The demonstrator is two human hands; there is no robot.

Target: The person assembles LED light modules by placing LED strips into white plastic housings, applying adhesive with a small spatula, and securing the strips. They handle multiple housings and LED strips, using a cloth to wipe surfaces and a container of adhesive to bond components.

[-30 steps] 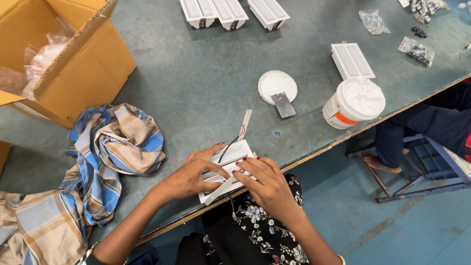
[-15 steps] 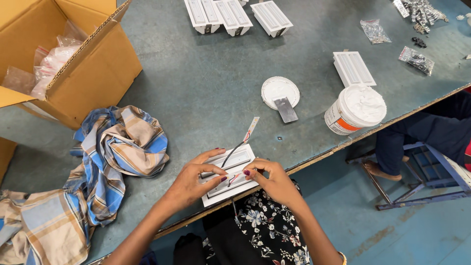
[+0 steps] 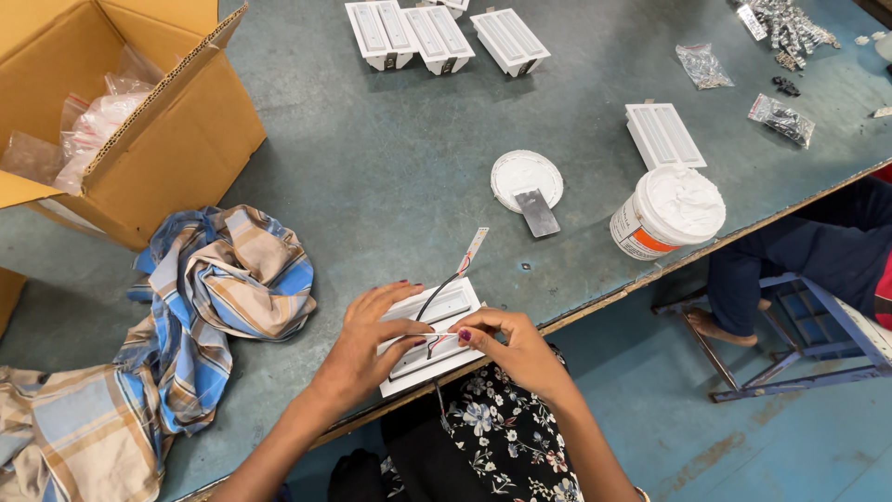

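Observation:
A white rectangular light housing (image 3: 444,311) lies at the near edge of the grey-green table (image 3: 372,177). My left hand (image 3: 372,344) rests flat on its left half, fingers spread. My right hand (image 3: 506,339) pinches a thin strip laid across the housing. Red and black wires (image 3: 446,284) run from the housing up to a narrow strip (image 3: 476,246) lying on the table just beyond it.
A white tub of paste (image 3: 667,212) and its lid (image 3: 526,177) with a metal scraper sit to the right. More white housings (image 3: 446,35) lie at the back, one more (image 3: 663,135) near the tub. A cardboard box (image 3: 121,121), checked cloth (image 3: 214,288), bags of small parts (image 3: 782,116). A seated person's leg (image 3: 790,251) at right.
Both hands have shifted slightly on the housing; my right hand moved from its right end to pinch a thin strip across the middle. The view has tilted a little.

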